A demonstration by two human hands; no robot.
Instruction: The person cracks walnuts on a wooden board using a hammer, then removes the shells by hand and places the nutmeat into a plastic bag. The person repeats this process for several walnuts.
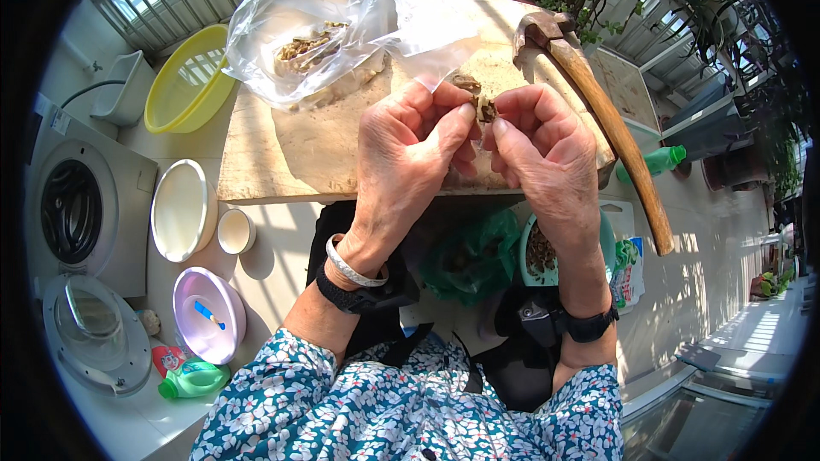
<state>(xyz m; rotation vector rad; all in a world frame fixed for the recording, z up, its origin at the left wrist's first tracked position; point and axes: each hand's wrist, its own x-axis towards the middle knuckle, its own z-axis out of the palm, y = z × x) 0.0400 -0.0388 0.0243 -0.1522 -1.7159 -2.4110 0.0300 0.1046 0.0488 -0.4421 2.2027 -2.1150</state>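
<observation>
My left hand [408, 158] and my right hand [540, 149] meet above the near edge of a wooden board [282, 149]. Between the fingertips of both hands sits a small brown cracked nut [478, 101], pinched from each side. A clear plastic bag [342, 17] with more brown nuts lies on the far part of the board. A hammer [598, 102] with a long wooden handle rests on the board's right side, its head pointing away from me.
Below the board are a green bag [474, 260] and a bowl of shell pieces [540, 252]. To the left stand a yellow basket [184, 81], a white basin [181, 209], a small cup [235, 230], a purple basin [209, 314], a washing machine [77, 213] and a green bottle [195, 378].
</observation>
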